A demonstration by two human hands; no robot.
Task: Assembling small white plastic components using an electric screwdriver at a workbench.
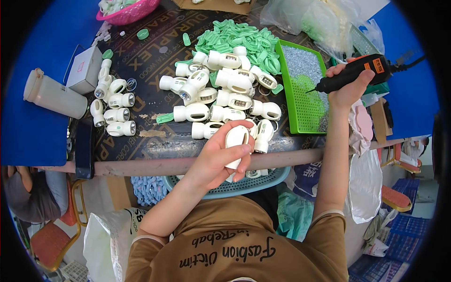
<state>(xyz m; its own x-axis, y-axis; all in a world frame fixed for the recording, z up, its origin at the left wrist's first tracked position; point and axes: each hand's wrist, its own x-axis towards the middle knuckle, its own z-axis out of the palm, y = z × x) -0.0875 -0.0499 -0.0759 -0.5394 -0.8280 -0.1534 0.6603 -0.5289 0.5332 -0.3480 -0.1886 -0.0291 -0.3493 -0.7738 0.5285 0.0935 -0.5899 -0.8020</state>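
Observation:
My left hand (221, 152) is closed around a white flashlight body (236, 141) with an oval slot in its handle, held over the table's near edge. In my right hand (350, 82) is a black electric screwdriver (350, 75), its thin bit pointing left above the green tray (287, 89) of small silvery screws (303, 58). A pile of white flashlights (230, 101) lies just beyond my left hand, some showing open slots. Behind them is a heap of light green plastic pieces (244, 42).
More flashlights (121, 115) lie at the left, by a white box (84, 70) and a white tumbler (56, 94). A pink basket (129, 11) stands at the far left. Plastic bags (324, 21) fill the far right. Below the table edge sits a blue-grey basket (268, 181).

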